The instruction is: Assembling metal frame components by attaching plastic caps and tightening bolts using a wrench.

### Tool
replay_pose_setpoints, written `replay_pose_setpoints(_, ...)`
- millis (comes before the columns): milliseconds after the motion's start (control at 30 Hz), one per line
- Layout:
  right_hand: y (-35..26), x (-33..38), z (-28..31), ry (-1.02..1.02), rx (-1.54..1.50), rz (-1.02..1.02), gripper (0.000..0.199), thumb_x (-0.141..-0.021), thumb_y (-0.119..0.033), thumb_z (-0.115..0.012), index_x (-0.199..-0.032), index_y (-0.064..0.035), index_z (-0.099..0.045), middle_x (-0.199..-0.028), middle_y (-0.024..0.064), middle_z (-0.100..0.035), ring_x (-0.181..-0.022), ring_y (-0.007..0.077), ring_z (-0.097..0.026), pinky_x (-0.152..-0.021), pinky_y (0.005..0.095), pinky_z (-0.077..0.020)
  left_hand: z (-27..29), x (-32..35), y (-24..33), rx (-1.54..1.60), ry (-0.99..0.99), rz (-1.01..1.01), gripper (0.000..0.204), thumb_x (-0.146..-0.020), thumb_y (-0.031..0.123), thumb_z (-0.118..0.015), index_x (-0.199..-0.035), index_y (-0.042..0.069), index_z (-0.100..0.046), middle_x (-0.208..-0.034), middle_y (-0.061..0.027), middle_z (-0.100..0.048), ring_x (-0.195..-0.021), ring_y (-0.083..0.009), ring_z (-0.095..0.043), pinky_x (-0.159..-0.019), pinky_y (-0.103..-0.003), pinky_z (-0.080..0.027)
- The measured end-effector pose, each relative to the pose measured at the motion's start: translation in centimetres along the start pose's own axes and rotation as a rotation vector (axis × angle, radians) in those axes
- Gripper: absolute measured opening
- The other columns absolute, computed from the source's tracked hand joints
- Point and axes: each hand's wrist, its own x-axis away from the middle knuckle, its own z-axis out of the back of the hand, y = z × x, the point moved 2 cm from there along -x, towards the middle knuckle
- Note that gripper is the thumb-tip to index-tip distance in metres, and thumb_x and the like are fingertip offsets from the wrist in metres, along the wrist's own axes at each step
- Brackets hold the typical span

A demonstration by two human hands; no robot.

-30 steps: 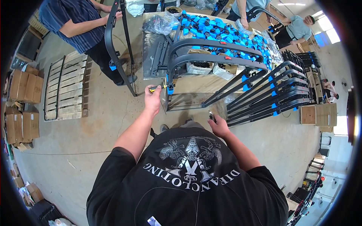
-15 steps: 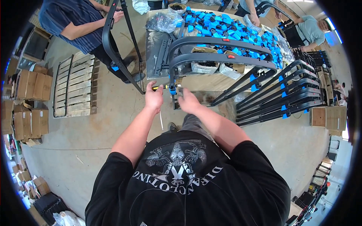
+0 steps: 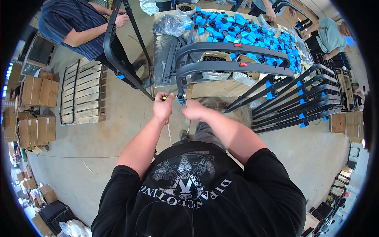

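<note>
My left hand [image 3: 162, 110] is closed around a yellow-and-black screwdriver handle [image 3: 169, 97], which points at a small blue fitting [image 3: 181, 97] on the lower end of a black curved tube frame [image 3: 180, 81]. A thin metal rod [image 3: 169, 132] sticks out below that hand. On the fitting's other side, my right hand [image 3: 193, 110] is closed with its knuckles up. Below its fingers shows a short metal shaft [image 3: 188, 126], and some metal glints above them. Most of what it grips is hidden.
Ahead stands a table [image 3: 158, 71] bearing piled blue plastic pieces [image 3: 233, 31] and boxes of black parts [image 3: 215, 75]. Several black frames [image 3: 296, 103] lean at the right. A co-worker [image 3: 75, 29] stands front left, near a wooden pallet [image 3: 83, 93]. Cardboard boxes [image 3: 37, 93] are stacked at far left.
My right hand, blurred before, has come lower and turned so its knuckles face up. My left hand stays at the screwdriver. The whole view has shifted slightly.
</note>
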Motion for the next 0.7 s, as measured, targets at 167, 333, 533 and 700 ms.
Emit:
replay_pose_setpoints(167, -2.8, 1.4, 1.0, -0.282, -0.873, -0.308, 0.027, -0.088, -0.021, -0.061, -0.103, 0.0017, -0.064, -0.086, 0.0143, -0.067, -0.078, 0.0342, -0.067, -0.069, 0.0591, -0.0547, 0.7, 1.1, 1.5, 0.078, -0.039, 0.199, 0.02, -0.094, 0.02, -0.073, -0.101, 0.01, -0.057, -0.071, 0.0012, -0.054, -0.05, -0.0072, -0.041, -0.041, -0.028, -0.03)
replay_pose_setpoints(333, 2.8, -1.3, -0.7, 0.391, 0.367, 0.095, 0.026, -0.088, -0.017, -0.061, -0.096, 0.0075, -0.057, -0.091, 0.0203, -0.067, -0.067, 0.0365, -0.068, -0.058, 0.0547, -0.0555, -1.4, 0.9, 2.0, 0.105, -0.049, 0.197, 0.02, -0.096, 0.021, -0.071, -0.099, 0.013, -0.053, -0.063, 0.004, -0.046, -0.042, -0.006, -0.034, -0.035, -0.026, -0.023)
replay_pose_setpoints(533, -2.8, 2.1, 1.9, -0.208, -0.676, -0.231, 0.025, -0.09, -0.016, -0.06, -0.099, 0.0064, -0.058, -0.08, 0.015, -0.065, -0.062, 0.0327, -0.066, -0.055, 0.0546, -0.0562, -0.1, 1.0, 2.3, 0.1, -0.036, 0.238, 0.021, -0.096, 0.021, -0.07, -0.096, 0.015, -0.05, -0.061, 0.0056, -0.042, -0.042, -0.0044, -0.032, -0.035, -0.024, -0.022)
replay_pose_setpoints(700, -1.3, -1.0, -0.1, 0.008, 0.113, -0.048, 0.028, -0.091, -0.021, -0.061, -0.103, 0.005, -0.061, -0.088, 0.0131, -0.067, -0.077, 0.0303, -0.069, -0.066, 0.0522, -0.0578, 1.0, -0.8, 0.4, -0.144, 0.054, 0.053, 0.026, -0.09, 0.026, -0.076, -0.1, 0.014, -0.056, -0.065, 0.003, -0.051, -0.045, -0.0067, -0.039, -0.038, -0.027, -0.029)
